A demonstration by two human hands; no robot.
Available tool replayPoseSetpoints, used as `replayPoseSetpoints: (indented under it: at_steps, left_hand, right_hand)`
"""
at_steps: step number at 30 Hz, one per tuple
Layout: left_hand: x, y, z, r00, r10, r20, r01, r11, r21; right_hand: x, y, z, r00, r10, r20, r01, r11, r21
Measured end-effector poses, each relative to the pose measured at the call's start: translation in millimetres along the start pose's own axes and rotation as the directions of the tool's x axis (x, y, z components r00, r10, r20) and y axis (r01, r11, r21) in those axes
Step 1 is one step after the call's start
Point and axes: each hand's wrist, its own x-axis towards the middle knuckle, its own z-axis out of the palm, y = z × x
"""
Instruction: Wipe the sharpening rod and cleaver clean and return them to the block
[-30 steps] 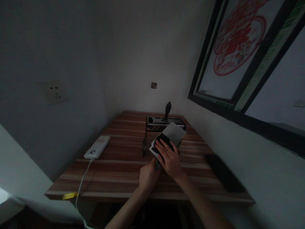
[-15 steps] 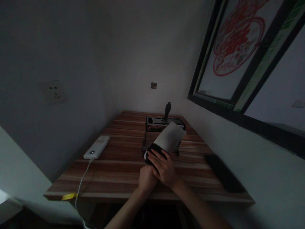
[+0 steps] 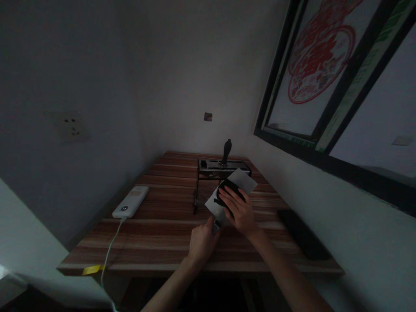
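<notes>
My left hand point(image 3: 202, 242) is closed round the handle point(image 3: 216, 226) of a cleaver near the front middle of the table. Its broad grey blade point(image 3: 247, 180) slants up and to the right. On the blade's face my right hand point(image 3: 239, 212) presses a black cloth point(image 3: 224, 198), fingers laid over it. Just behind the blade stands a metal-framed knife rack point(image 3: 211, 164), partly covered by the cleaver. From its slotted top a black knife handle point(image 3: 227, 151) sticks up.
A white power bank point(image 3: 132, 202) with a white cable point(image 3: 112, 249) lies at the table's left. At the right edge is a flat black object point(image 3: 303, 234). Yellow tape point(image 3: 92, 270) marks the front left edge. Walls and a window point(image 3: 312, 86) bound the wooden table point(image 3: 162, 242).
My right hand has slid the black cloth from the blade's handle end up toward its far end. More of the near blade and the handle now show. My left hand stays nearly in place.
</notes>
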Motion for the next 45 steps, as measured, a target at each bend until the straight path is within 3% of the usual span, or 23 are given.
replayPoseSetpoints:
  at_steps: [9, 13, 15, 16, 18, 20, 22, 24, 27, 31, 32, 34, 37, 41, 43, 45]
  left_hand:
    - [-1.9, 2.6, -3.1, 0.999, 0.010, 0.040, -0.011, 1.000, 0.029]
    - [-2.6, 2.1, -1.8, 0.998, 0.038, 0.052, -0.041, 0.998, 0.045]
    - [-2.6, 2.5, -1.3, 0.997, 0.035, 0.071, -0.039, 0.998, 0.053]
    - [-2.5, 2.7, -1.1, 0.996, 0.031, 0.078, -0.036, 0.998, 0.056]
    - [-2.3, 2.7, -0.6, 0.996, 0.034, 0.078, -0.038, 0.998, 0.057]
    - [-2.1, 2.3, -0.2, 0.996, 0.040, 0.078, -0.044, 0.998, 0.053]
    - [-2.1, 1.8, 0.0, 0.996, 0.044, 0.082, -0.048, 0.998, 0.046]
    - [-2.4, 1.4, -0.1, 0.996, 0.044, 0.080, -0.047, 0.998, 0.037]
    - [-3.1, 0.8, -0.1, 0.998, 0.024, 0.059, -0.026, 0.999, 0.019]
    - [-2.9, -2.2, 3.0, 1.000, -0.003, 0.012, 0.004, 0.998, -0.068]
    - [-2.5, -3.4, 4.2, 1.000, 0.002, -0.001, -0.002, 0.994, -0.106]
    - [-1.4, -5.7, 6.4, 0.999, 0.028, -0.035, -0.035, 0.980, -0.194]
    - [0.1, -7.7, 7.0, 0.985, 0.111, -0.129, -0.148, 0.934, -0.325]
    - [-0.1, -10.6, 1.1, 0.950, 0.242, -0.199, -0.301, 0.882, -0.364]
    - [-1.3, -14.7, -5.4, 0.941, 0.271, -0.205, -0.327, 0.885, -0.331]
    - [-2.4, -21.5, -16.1, 0.934, 0.269, -0.233, -0.330, 0.902, -0.280]
  right_hand:
    - [5.3, 39.5, -20.5, 0.985, 0.117, -0.129, -0.123, 0.992, -0.038]
    - [1.8, 60.7, -32.5, 0.923, 0.266, -0.278, -0.248, 0.964, 0.097]
    - [-5.5, 72.5, -36.3, 0.825, 0.413, -0.385, -0.359, 0.910, 0.208]
    - [-9.9, 78.7, -37.5, 0.744, 0.506, -0.436, -0.429, 0.862, 0.269]
    - [-18.9, 91.9, -38.1, 0.537, 0.677, -0.503, -0.542, 0.734, 0.409]
    - [-25.8, 104.7, -35.5, 0.377, 0.795, -0.476, -0.576, 0.603, 0.552]
    - [-30.3, 114.7, -29.2, 0.274, 0.877, -0.395, -0.542, 0.480, 0.690]
    - [-33.9, 120.0, -19.6, 0.234, 0.932, -0.276, -0.490, 0.358, 0.795]
    - [-42.5, 119.5, -1.9, 0.237, 0.969, -0.075, -0.451, 0.178, 0.874]
    - [-61.3, 113.2, 19.6, 0.138, 0.988, 0.073, -0.390, -0.013, 0.921]
    - [-65.5, 111.6, 23.2, 0.145, 0.980, 0.134, -0.381, -0.070, 0.922]
    - [-71.3, 107.6, 27.4, 0.226, 0.931, 0.287, -0.403, -0.180, 0.898]
    - [-73.3, 99.2, 27.2, 0.356, 0.843, 0.402, -0.513, -0.183, 0.838]
    - [-71.0, 89.9, 26.1, 0.583, 0.699, 0.414, -0.610, 0.040, 0.791]
    - [-70.8, 90.1, 30.1, 0.661, 0.654, 0.367, -0.610, 0.184, 0.771]
    - [-72.4, 93.6, 37.5, 0.707, 0.632, 0.317, -0.607, 0.313, 0.730]
